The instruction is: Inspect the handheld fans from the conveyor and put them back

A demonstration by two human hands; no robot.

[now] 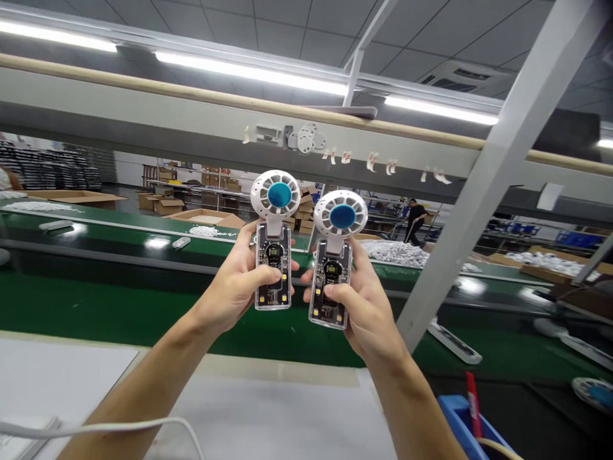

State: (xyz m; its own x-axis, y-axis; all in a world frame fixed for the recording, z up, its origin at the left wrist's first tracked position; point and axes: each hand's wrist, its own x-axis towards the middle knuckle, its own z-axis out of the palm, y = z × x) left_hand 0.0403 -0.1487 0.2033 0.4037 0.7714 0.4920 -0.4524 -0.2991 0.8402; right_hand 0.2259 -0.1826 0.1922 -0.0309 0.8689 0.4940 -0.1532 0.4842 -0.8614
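I hold up two small hand-held fans side by side in front of me. My left hand (pixel 237 284) grips the left fan (pixel 274 239), thumb pressed on its clear handle where a small display and yellow lights glow. My right hand (pixel 366 303) grips the right fan (pixel 335 255) the same way, thumb on the handle. Each fan has a white round head with a blue centre and a see-through body showing a circuit board. Both fans stand upright, a little apart.
A green conveyor belt (pixel 96 300) runs across behind the fans, carrying fan parts (pixel 453 342). A slanted white frame post (pixel 498 166) stands at right. A white worktable (pixel 268 415) lies below, a blue bin (pixel 462 415) at lower right. A person (pixel 414 220) walks far behind.
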